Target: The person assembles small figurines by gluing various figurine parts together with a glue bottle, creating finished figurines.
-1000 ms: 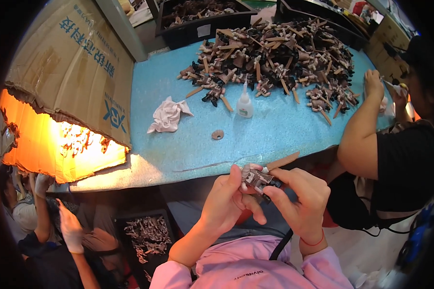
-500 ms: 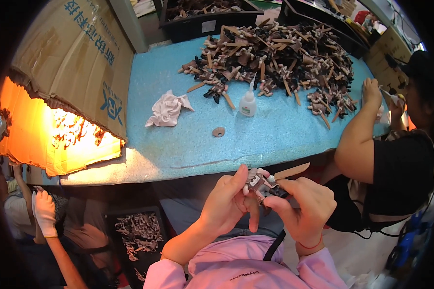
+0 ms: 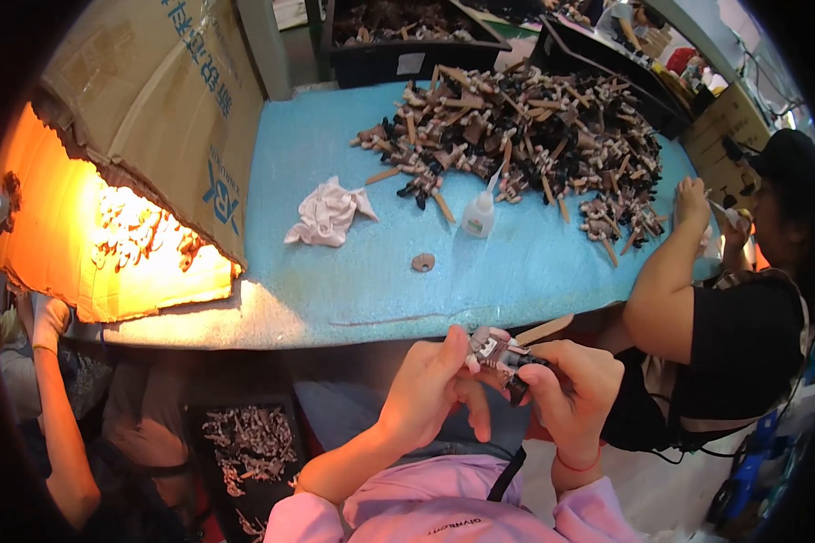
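Between my two hands, in front of the table's near edge, is a small toy figurine [image 3: 498,351] in brown, white and black, with a flat tan stick jutting up to the right. My left hand [image 3: 427,385] pinches its left side between thumb and fingers. From the other side, my right hand [image 3: 570,389] closes on its dark lower part. Beyond them on the blue table [image 3: 353,281] lies a small brown oval piece [image 3: 422,261]. A white glue bottle [image 3: 478,215] with a thin nozzle stands farther back, next to a large pile of similar figurines [image 3: 534,127].
A crumpled pale cloth [image 3: 330,214] lies left of the bottle. Farther left, a cardboard box [image 3: 167,118] encloses brightly lit small parts. Black bins [image 3: 407,59] stand behind the table, and a black tray [image 3: 249,443] of parts sits low left. Co-workers sit on both sides [image 3: 743,335].
The view has shifted slightly, so the table things appear a little lower and to the right. The figurine tilts a bit differently in my hands. The left co-worker's gloved hand has moved toward the lit box.
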The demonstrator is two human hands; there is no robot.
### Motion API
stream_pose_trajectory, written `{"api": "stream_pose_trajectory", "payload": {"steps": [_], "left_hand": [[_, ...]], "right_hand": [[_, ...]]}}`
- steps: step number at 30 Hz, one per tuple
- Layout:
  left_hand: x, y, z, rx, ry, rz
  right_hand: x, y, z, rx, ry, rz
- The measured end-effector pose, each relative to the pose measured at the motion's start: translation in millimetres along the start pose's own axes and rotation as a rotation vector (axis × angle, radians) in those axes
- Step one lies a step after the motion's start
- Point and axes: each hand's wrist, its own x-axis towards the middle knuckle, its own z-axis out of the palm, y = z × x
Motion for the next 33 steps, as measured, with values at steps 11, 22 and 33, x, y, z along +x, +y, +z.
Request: {"api": "stream_pose_trajectory", "payload": {"steps": [11,22,33], "left_hand": [[-23.2,-14.1,-19.2,0.101,-0.028,0.028],[-44.1,-18.9,-27.5,0.187,0.091,0.082],[-31.3,-31.5,-27.9,0.167,0.030,0.018]], "right_hand": [[150.4,19.0,-27.6,0.236,-0.111,0.102],[324.6,101.3,15.1,-0.142,0.153,-0.036],[216.3,95.4,-22.6,-0.279,-0.081,-0.008]]}}
